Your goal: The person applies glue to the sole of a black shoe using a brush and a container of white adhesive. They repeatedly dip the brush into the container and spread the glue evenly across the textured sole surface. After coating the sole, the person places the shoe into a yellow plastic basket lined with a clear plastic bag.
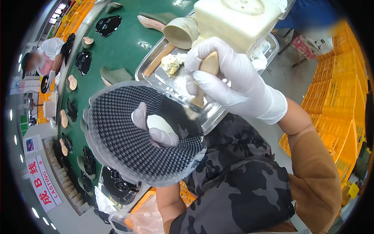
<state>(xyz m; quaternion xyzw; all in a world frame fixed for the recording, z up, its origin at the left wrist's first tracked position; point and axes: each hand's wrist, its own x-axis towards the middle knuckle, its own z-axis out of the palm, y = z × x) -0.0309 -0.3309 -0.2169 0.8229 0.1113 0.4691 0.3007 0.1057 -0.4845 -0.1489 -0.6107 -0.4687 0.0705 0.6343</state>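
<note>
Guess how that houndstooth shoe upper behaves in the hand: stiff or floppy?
Probably floppy: the houndstooth shoe upper curves like a loose bowl around the left hand, whose fingers poke through its opening. Likely light, since those few fingers hold it up alone. The woven face looks grippy rather than slippery, though wet glue from the brush could change that.

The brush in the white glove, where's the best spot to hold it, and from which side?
Best on the wooden handle, probably from above, as the right hand does. The handle is rounded and fills a fist, and it tilts up away from the metal tray. The bristles point down toward the checked shoe upper held by the left hand, so fingers stay off them.
</note>
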